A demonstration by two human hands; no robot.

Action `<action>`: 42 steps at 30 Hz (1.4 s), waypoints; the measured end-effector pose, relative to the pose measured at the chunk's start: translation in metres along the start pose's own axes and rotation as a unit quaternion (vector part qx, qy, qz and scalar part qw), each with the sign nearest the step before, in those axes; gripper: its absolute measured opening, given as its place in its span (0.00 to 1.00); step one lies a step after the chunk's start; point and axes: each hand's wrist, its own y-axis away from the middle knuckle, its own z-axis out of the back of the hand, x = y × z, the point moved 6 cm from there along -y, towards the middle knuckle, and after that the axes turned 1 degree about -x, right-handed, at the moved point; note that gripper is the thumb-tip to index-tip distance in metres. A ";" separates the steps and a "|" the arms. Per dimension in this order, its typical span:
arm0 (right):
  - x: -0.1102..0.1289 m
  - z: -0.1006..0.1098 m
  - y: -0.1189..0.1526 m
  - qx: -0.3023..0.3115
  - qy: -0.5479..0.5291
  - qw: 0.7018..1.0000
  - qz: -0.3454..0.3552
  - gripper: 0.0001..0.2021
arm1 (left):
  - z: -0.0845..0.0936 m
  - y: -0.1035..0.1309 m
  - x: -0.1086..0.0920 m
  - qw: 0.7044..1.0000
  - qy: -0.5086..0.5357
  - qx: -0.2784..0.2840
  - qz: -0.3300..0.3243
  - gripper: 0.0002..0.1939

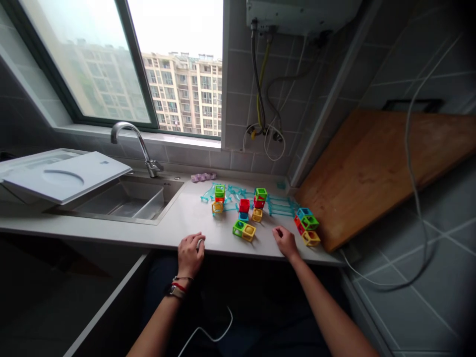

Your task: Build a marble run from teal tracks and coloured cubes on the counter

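My left hand (191, 254) rests on the front edge of the counter, fingers loosely bent and slightly apart, with nothing plainly in it. Farther right, my right hand (285, 241) lies on the counter curled into a loose fist; no object shows in it. Between the hands sits a green and yellow pair of cube blocks (244, 230). Just behind it is a red and blue block group (243, 209). One green, red and yellow group (218, 199) stands left of these, another (259, 203) right. A four-colour block cluster (307, 227) is right of my right hand.
Translucent teal plastic pieces (280, 206) lie behind the blocks, near a purple item (203, 177). At left are a sink (163, 213), a faucet (143, 148) and a white panel (70, 173). A wooden board (383, 163) leans at right, with a white cable (409, 144) hanging before it.
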 end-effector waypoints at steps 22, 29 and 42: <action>-0.011 0.007 0.002 -0.027 -0.071 0.997 0.012 0.14 | 0.004 0.006 -0.014 0.997 -0.058 0.050 -0.027 0.16; -0.018 0.008 0.000 -0.012 -0.148 0.989 -0.019 0.13 | 0.008 -0.008 -0.024 0.987 -0.115 0.104 -0.031 0.15; -0.035 0.009 -0.005 -0.047 -0.217 0.971 -0.094 0.17 | -0.010 -0.033 -0.120 0.902 -0.134 0.265 -0.315 0.06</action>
